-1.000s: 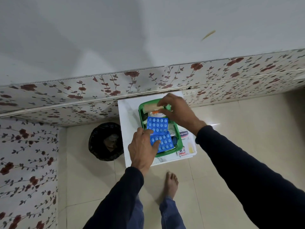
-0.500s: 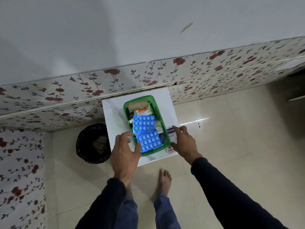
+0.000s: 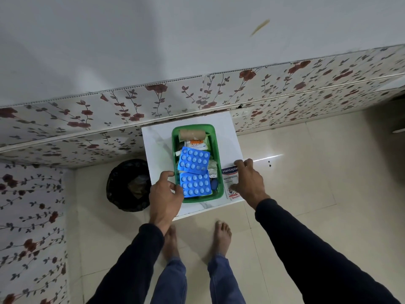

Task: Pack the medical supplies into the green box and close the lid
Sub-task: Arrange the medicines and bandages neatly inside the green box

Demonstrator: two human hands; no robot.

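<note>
The left hand point(image 3: 165, 194) rests curled on the near-left rim of the green rectangular plastic box point(image 3: 215, 137), thumb touching the lower blue blister pack of tablets point(image 3: 195, 184); it grips nothing. Steadying the box there should stop it sliding. Right of the box, the right hand point(image 3: 247, 182) lies spread over the white Hansaplast plaster packet point(image 3: 229, 175), not yet lifted. Pinching its edge would likely work best. Left of both, a black bin point(image 3: 128, 185) stands clear; no lid shows.

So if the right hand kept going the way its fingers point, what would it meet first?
The right hand already lies over the Hansaplast packet beside the green box. Beyond its fingertips there looks to be only bare white tabletop, then the floral wall; depth is unclear.
</note>
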